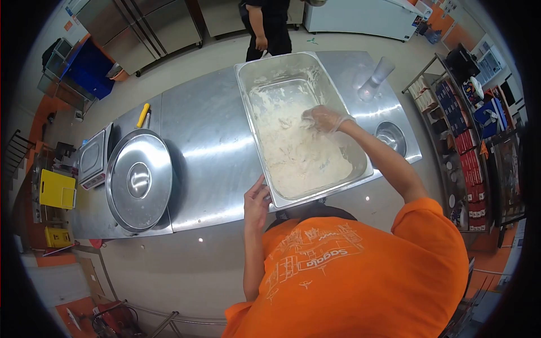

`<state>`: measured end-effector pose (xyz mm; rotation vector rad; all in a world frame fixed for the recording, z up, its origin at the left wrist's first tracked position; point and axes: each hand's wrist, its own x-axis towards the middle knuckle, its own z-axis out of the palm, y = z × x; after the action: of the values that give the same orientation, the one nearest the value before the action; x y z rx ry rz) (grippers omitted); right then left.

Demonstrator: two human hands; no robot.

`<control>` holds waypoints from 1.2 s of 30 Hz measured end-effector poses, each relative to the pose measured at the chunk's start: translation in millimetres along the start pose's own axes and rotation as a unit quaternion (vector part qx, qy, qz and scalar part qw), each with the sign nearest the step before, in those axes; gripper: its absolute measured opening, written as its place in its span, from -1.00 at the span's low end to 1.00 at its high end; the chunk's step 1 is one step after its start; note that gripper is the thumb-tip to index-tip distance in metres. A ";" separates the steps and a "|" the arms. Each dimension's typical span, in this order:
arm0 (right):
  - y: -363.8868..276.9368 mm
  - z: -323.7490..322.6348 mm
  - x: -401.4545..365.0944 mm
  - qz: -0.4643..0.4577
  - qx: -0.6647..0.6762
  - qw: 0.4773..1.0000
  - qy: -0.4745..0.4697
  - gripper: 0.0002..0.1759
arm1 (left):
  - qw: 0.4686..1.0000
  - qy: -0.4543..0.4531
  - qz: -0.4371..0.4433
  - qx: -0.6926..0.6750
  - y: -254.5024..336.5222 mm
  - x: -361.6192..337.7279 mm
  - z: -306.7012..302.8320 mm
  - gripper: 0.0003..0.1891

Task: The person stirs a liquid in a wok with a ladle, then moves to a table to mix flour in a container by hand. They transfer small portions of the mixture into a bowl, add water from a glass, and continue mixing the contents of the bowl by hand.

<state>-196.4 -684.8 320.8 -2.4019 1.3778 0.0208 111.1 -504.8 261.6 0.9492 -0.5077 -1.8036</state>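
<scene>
A deep rectangular steel pan (256,143) stands on the table before me, with white flour (307,169) spread over its bottom and dusted up its walls. Lumpy, flour-coated bits (287,121) lie around the middle. My right hand (326,119), in a clear plastic glove, is down inside the pan by its right wall. Its fingers are curled together at the flour; what they hold is hidden. My bare left hand (257,204) is at the pan's near left corner, its fingers bent against the outer side and rim.
Left on the steel table (211,129) are a large round lid (139,180), a yellow-handled tool (143,115) and a scale (93,155). Right of the pan are a clear bottle (376,79) and a steel bowl (391,138). Another person (267,28) stands beyond; shelves (462,141) line the right.
</scene>
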 end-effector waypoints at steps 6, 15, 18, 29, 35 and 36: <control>33.6 19.5 4.4 -0.110 0.000 0.985 0.136 -0.68 | 1.000 0.005 -0.006 0.003 0.4 -1.3 -0.1 -0.46; 27.2 -8.8 -10.5 -0.031 0.017 0.993 0.112 -0.65 | 1.000 0.003 0.003 -0.004 2.0 -2.2 3.7 -0.48; 29.0 -11.8 -15.4 0.048 -0.014 0.991 0.122 -0.48 | 1.000 0.003 0.002 -0.002 2.5 -2.4 4.5 -0.48; 16.2 0.8 -18.6 0.138 -0.008 0.982 0.131 -0.78 | 1.000 0.008 -0.003 -0.005 1.2 -1.5 2.4 -0.47; 67.1 80.4 3.9 0.161 -0.090 0.982 0.050 -0.66 | 1.000 -0.001 -0.003 -0.003 1.6 -1.1 0.8 -0.46; 68.3 86.0 4.9 0.161 -0.091 0.981 0.051 -0.66 | 1.000 -0.011 -0.003 0.006 0.3 -0.9 -1.6 -0.45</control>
<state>-236.4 -692.1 218.7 -2.3201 1.8735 0.1138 112.7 -504.0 261.2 0.9410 -0.5302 -1.8197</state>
